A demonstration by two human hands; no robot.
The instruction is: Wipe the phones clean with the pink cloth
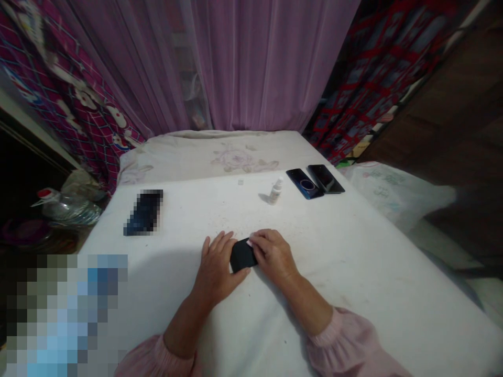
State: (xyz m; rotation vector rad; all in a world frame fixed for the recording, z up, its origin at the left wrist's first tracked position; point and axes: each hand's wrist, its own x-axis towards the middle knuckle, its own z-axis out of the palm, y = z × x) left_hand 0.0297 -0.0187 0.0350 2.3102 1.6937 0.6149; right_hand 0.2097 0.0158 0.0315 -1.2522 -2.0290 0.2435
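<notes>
A black phone (241, 255) lies flat on the white table (353, 251) in front of me. My left hand (216, 264) rests on its left side, fingers stretched flat and the thumb along its near edge. My right hand (271, 252) covers its right end, fingers curled and pressing something small and pale pink against the phone's top corner. Both wrists show pink sleeves.
A small white bottle (275, 190) stands past the phone. Two dark phones (304, 183) (325, 178) lie side by side at the back right. A blurred dark phone (143, 212) lies at the left. Purple curtains hang behind; a plastic bottle (66, 207) lies off the table's left.
</notes>
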